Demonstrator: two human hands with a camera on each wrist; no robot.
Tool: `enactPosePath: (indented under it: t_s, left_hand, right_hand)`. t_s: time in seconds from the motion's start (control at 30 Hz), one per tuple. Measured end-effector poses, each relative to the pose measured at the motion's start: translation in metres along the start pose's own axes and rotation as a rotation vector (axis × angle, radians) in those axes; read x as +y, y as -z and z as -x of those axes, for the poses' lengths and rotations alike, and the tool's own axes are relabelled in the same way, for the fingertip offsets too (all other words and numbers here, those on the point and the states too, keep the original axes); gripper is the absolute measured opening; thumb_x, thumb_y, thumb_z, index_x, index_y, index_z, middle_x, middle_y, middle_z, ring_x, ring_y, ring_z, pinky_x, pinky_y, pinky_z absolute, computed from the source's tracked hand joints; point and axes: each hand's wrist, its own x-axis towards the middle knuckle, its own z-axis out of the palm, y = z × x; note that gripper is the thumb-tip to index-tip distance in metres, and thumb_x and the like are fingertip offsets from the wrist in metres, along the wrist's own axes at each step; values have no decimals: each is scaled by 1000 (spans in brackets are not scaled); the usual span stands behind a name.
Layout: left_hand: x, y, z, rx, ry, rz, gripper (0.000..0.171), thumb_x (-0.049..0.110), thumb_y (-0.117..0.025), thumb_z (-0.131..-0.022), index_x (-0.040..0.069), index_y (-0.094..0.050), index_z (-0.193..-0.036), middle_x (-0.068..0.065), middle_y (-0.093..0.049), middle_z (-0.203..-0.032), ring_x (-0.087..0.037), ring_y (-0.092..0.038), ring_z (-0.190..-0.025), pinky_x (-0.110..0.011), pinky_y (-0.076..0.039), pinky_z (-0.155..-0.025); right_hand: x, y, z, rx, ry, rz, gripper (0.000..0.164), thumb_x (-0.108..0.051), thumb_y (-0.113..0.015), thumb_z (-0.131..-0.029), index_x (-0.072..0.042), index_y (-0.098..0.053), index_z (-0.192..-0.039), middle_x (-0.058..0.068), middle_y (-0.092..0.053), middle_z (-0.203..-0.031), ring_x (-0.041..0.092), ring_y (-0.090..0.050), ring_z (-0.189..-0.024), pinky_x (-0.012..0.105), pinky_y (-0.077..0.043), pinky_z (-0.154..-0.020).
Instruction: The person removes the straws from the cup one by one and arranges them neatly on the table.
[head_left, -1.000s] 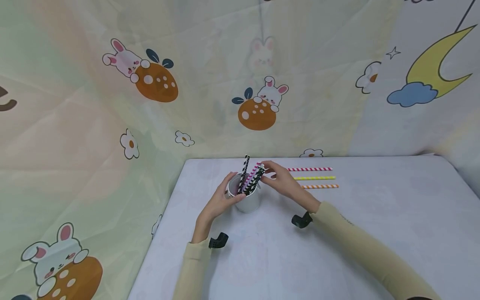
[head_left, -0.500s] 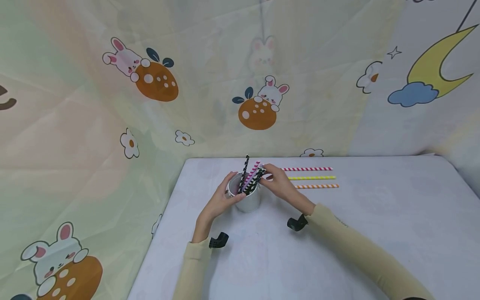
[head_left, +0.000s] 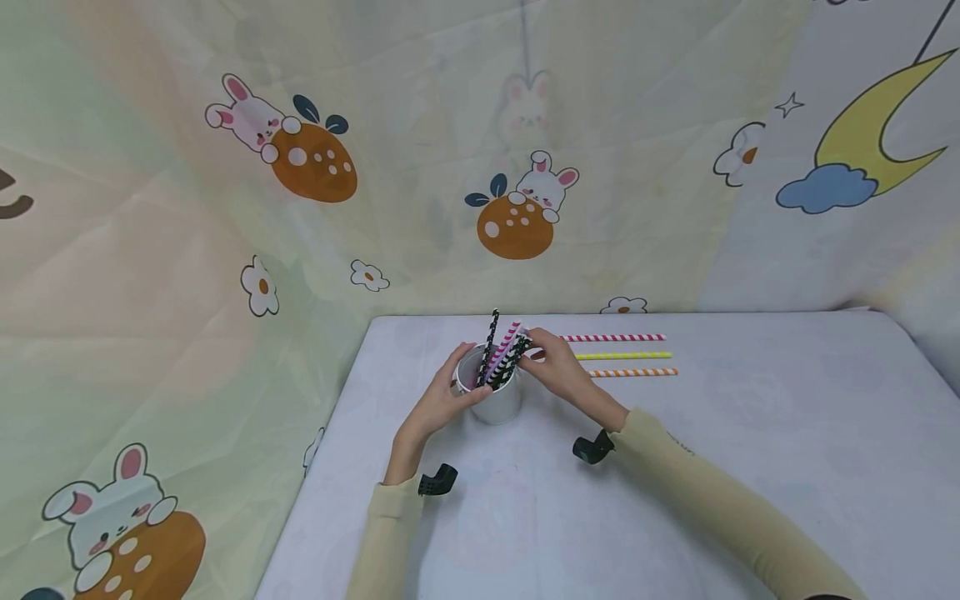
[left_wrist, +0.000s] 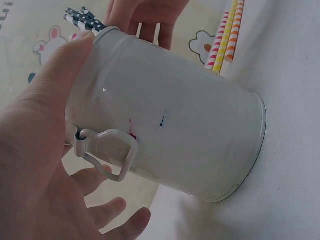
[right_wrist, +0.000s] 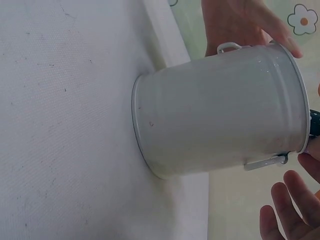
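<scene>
White metal pail with wire side loops [head_left: 497, 409] stands upright near the back edge of the white-covered surface [head_left: 750, 467], towards its back left corner. Inside, leaning on the right of the rim: black-and-white patterned paper straws [head_left: 513, 360] and a pink-striped paper straw [head_left: 513, 333].

Left hand [head_left: 439, 402] grips the pail's rim, thumb and fingers spread wide around it; presumably to steady it against the other hand's work. Right hand [head_left: 561, 367], fingers bent, is at the straws' upper ends by the right rim; whether it pinches them or only touches, cannot tell.

Red-striped [head_left: 618, 337], yellow-striped [head_left: 626, 356] and orange-striped paper straws [head_left: 637, 372] lie right of the pail, roughly parallel to the back edge; spacing probably keeps each easy to pick up.

Views compared: only head shows the pail's interior. Left wrist adds blue marks [left_wrist: 163, 119] on its wall; right wrist, a second loop [right_wrist: 265, 163] below the right hand's side of the rim.
</scene>
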Motion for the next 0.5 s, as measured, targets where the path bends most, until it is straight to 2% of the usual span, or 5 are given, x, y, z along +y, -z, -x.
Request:
enactPosePath:
  t_s: [0.23, 0.5]
  left_hand:
    - [0, 0, -1, -1, -5, 3, 85, 27, -74, -92, 12, -25, -159, -10, -20, -168, -28, -14, -156, -59, -23, -121]
    - [0, -1, -1, -5, -6, 16, 85, 26, -74, -92, 12, -25, -159, -10, -22, -167, -29, -17, -155, -59, -24, -121]
  right_hand:
    - [0, 2, 0, 21, 28, -21, 34, -7, -68, -91, -3, -65, -124, 16, -68, -122, 33, -67, -109, 42, -59, -88]
    - [-5, 8, -2, 29, -16, -23, 26, -10, -67, -93, -7, -67, -120, 12, -69, -120, 29, -66, -111, 42, -58, -91]
